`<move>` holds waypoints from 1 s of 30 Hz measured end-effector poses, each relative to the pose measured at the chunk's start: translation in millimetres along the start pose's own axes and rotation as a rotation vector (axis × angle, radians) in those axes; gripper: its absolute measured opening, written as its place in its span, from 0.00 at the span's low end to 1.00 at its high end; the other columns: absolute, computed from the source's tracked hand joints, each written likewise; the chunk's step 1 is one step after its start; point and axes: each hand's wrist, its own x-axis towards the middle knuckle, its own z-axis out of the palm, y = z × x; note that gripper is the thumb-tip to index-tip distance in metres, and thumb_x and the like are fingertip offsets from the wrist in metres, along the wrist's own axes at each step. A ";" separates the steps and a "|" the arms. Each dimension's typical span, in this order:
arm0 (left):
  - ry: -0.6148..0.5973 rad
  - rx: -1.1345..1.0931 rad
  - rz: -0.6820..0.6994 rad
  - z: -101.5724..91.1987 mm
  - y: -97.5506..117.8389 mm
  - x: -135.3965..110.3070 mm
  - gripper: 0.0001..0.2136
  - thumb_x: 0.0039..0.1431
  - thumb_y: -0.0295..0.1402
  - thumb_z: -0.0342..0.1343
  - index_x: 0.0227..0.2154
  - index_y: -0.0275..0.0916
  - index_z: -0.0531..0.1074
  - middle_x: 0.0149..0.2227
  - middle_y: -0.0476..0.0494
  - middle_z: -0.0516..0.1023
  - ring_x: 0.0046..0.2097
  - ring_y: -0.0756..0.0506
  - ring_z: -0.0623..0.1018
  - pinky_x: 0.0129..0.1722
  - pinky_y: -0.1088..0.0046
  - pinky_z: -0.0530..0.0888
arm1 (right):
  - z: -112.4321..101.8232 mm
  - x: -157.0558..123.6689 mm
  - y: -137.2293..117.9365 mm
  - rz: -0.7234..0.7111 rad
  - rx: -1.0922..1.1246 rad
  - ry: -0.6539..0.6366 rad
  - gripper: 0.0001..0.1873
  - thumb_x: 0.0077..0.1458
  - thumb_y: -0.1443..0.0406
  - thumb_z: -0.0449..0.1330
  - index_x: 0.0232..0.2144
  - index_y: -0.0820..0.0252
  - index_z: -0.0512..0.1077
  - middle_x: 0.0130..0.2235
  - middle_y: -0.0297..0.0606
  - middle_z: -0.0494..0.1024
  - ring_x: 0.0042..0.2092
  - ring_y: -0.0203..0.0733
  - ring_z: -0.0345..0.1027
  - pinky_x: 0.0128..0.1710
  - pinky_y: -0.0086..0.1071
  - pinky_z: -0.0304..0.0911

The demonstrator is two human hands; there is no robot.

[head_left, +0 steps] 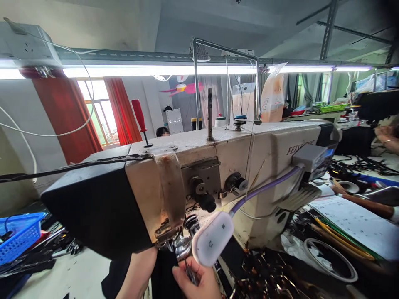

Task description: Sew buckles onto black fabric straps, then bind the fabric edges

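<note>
Head view: the right hand (pixel 199 280) pinches a slim metal tool (pixel 190 273) between thumb and fingers, just below the presser-foot area of the sewing machine (pixel 193 166). The left hand (pixel 146 262) reaches under the machine head; its fingers are hidden, their state undeterminable. Black fabric (pixel 164 274) lies between the hands. A white lamp (pixel 213 238) partly obstructs the right hand. A blue basket (pixel 21 238) stands at far left.

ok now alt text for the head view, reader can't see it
A person's right hand holds a slim metal tool below an industrial sewing machine, beside black cloth; the left hand is partly hidden by the machine. A white lamp sits nearby.
</note>
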 end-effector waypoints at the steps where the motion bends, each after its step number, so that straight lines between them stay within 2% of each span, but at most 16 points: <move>1: -0.013 0.000 0.007 0.2 2.4 -1.6 0.15 0.52 0.45 0.58 0.36 0.40 0.78 0.33 0.42 0.82 0.48 0.35 0.77 0.54 0.55 0.68 | -0.9 0.3 -3.7 -0.010 -0.002 -0.014 0.23 0.37 0.50 0.70 0.16 0.61 0.67 0.17 0.28 0.64 0.22 0.34 0.58 0.25 0.26 0.59; 5: -0.029 0.081 -0.034 -5.4 6.4 -12.5 0.16 0.52 0.46 0.57 0.33 0.37 0.78 0.33 0.41 0.82 0.48 0.35 0.76 0.56 0.56 0.66 | -6.0 -3.7 -10.8 -0.030 -0.039 -0.064 0.23 0.37 0.49 0.70 0.17 0.61 0.69 0.18 0.29 0.65 0.23 0.33 0.57 0.25 0.26 0.57; 9: -0.025 0.062 -0.152 -17.3 6.6 -34.5 0.21 0.48 0.50 0.60 0.34 0.36 0.77 0.31 0.42 0.80 0.39 0.37 0.78 0.42 0.62 0.73 | -17.1 -13.0 -1.4 -0.018 -0.083 -0.116 0.25 0.36 0.46 0.69 0.17 0.61 0.70 0.17 0.28 0.63 0.22 0.33 0.56 0.23 0.27 0.54; 12: -0.040 0.009 -0.208 -21.9 12.3 -54.2 0.20 0.48 0.52 0.60 0.33 0.38 0.74 0.28 0.46 0.79 0.32 0.43 0.77 0.34 0.69 0.73 | -27.1 -8.7 -2.0 -0.006 0.041 -0.064 0.26 0.42 0.44 0.66 0.19 0.61 0.70 0.18 0.30 0.65 0.21 0.32 0.55 0.21 0.27 0.51; 14: -0.060 -0.009 -0.233 -22.2 16.7 -65.0 0.19 0.50 0.51 0.59 0.32 0.39 0.72 0.28 0.47 0.78 0.30 0.45 0.75 0.32 0.71 0.71 | -30.7 2.3 -11.8 0.035 0.206 -0.020 0.25 0.43 0.46 0.66 0.21 0.62 0.68 0.17 0.27 0.62 0.18 0.28 0.47 0.18 0.25 0.43; 17: -0.052 -0.003 -0.236 -21.5 18.1 -74.9 0.19 0.51 0.51 0.58 0.32 0.38 0.71 0.29 0.46 0.78 0.30 0.45 0.75 0.31 0.71 0.71 | -30.3 20.5 -35.7 0.078 0.380 -0.082 0.22 0.42 0.51 0.67 0.20 0.61 0.64 0.15 0.22 0.57 0.17 0.24 0.37 0.17 0.24 0.34; 20: -0.030 0.037 -0.185 -21.4 13.5 -78.7 0.19 0.51 0.52 0.58 0.31 0.38 0.72 0.30 0.45 0.77 0.32 0.44 0.75 0.34 0.69 0.71 | -28.2 26.9 -57.0 0.055 0.428 -0.193 0.18 0.40 0.55 0.68 0.24 0.61 0.66 0.17 0.23 0.60 0.17 0.24 0.38 0.18 0.24 0.38; 22: -0.017 0.079 -0.139 -21.0 10.2 -80.1 0.17 0.52 0.50 0.57 0.30 0.39 0.72 0.30 0.46 0.76 0.35 0.43 0.75 0.38 0.69 0.71 | -29.0 22.5 -63.1 0.013 0.427 -0.240 0.16 0.43 0.56 0.66 0.26 0.60 0.67 0.18 0.23 0.60 0.17 0.24 0.38 0.18 0.25 0.41; 24: 0.000 0.111 -0.097 -19.3 8.1 -82.4 0.14 0.53 0.47 0.57 0.30 0.39 0.72 0.32 0.47 0.76 0.38 0.43 0.75 0.41 0.69 0.70 | -31.9 12.9 -61.3 -0.097 0.282 -0.235 0.13 0.49 0.56 0.63 0.27 0.61 0.69 0.19 0.26 0.64 0.17 0.26 0.41 0.19 0.26 0.45; 27: 0.015 0.128 -0.062 -13.9 6.3 -89.1 0.13 0.52 0.45 0.58 0.30 0.40 0.72 0.33 0.45 0.77 0.39 0.42 0.75 0.42 0.68 0.71 | -37.8 -6.1 -48.4 -0.431 -0.217 -0.275 0.09 0.56 0.61 0.58 0.33 0.61 0.74 0.29 0.36 0.74 0.25 0.34 0.62 0.27 0.28 0.57; 29: 0.012 0.128 -0.049 -9.2 4.6 -95.3 0.13 0.51 0.45 0.58 0.30 0.40 0.73 0.33 0.44 0.78 0.39 0.41 0.77 0.42 0.68 0.72 | -40.8 -16.7 -37.7 -0.652 -0.552 -0.332 0.09 0.58 0.67 0.55 0.36 0.60 0.75 0.33 0.40 0.75 0.33 0.40 0.69 0.32 0.30 0.61; 30: 0.006 0.129 -0.044 -7.0 3.2 -98.4 0.13 0.51 0.45 0.58 0.30 0.41 0.73 0.33 0.44 0.79 0.39 0.40 0.77 0.41 0.67 0.73 | -41.7 -20.2 -32.6 -0.736 -0.679 -0.334 0.10 0.58 0.70 0.53 0.36 0.60 0.75 0.32 0.40 0.75 0.33 0.40 0.70 0.31 0.30 0.60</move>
